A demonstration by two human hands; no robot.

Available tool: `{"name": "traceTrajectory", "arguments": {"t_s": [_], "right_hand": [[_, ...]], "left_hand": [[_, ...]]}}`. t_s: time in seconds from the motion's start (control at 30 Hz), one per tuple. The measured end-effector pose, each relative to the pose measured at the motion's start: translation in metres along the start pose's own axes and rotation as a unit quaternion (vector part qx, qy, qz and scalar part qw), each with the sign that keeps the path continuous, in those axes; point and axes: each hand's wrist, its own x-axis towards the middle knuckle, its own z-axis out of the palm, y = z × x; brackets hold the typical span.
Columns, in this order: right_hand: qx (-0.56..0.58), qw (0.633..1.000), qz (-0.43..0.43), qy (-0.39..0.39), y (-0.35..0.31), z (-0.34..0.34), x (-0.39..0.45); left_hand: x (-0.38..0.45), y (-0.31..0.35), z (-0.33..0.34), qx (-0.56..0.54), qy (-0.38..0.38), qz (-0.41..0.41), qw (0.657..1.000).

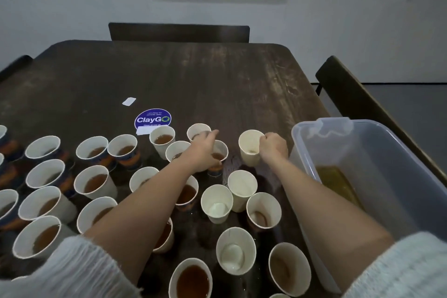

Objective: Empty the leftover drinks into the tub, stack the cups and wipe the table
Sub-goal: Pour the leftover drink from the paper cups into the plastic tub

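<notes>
Several paper cups stand on the dark wooden table (169, 75), many with brown drink inside. My right hand (274, 146) grips the rim of an emptied white cup (249, 150) standing upright just left of the tub. My left hand (204, 147) reaches over a cup with brown drink (221, 152), fingers stretched toward the far cup (197, 129); whether it holds either cup cannot be told. The clear plastic tub (377, 176) sits at the table's right edge, with yellowish-brown liquid (336, 182) pooled in its near corner.
Emptied cups (217, 203) cluster in front of the tub, filled ones (94, 181) spread to the left. A round purple ClayGo sticker (152, 118) and a small white label (129, 101) lie mid-table. Dark chairs stand behind (179, 31) and to the right (343, 84).
</notes>
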Motion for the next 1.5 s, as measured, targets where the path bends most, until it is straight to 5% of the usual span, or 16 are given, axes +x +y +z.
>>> {"name": "traceTrajectory", "arguments": {"t_s": [0.17, 0.37, 0.73, 0.93, 1.1, 1.27, 1.5], "right_hand": [[-0.017, 0.998, 0.044, -0.047, 0.018, 0.023, 0.009], [-0.025, 0.998, 0.044, -0.046, 0.018, 0.028, 0.013], [-0.006, 1.0, 0.013, 0.007, 0.017, 0.023, 0.001], [0.085, 0.991, -0.086, 0.062, 0.002, 0.008, -0.017], [0.243, 0.96, -0.113, -0.075, -0.015, -0.013, -0.037], [0.408, 0.878, -0.041, -0.247, -0.024, -0.051, -0.063], [0.443, 0.86, -0.074, -0.241, 0.0, -0.113, -0.094]], "left_hand": [[0.015, -0.014, 0.01, 0.298, -0.018, 0.104, 0.949], [0.02, -0.015, 0.007, 0.388, 0.016, 0.153, 0.909], [0.005, -0.002, 0.011, 0.174, -0.012, 0.105, 0.979], [-0.002, 0.016, -0.015, 0.044, 0.036, 0.055, 0.997], [-0.019, 0.046, -0.05, -0.009, 0.093, 0.085, 0.992], [-0.038, 0.084, -0.078, -0.044, 0.139, 0.122, 0.982], [-0.07, 0.143, -0.082, -0.087, 0.157, 0.187, 0.966]]}}
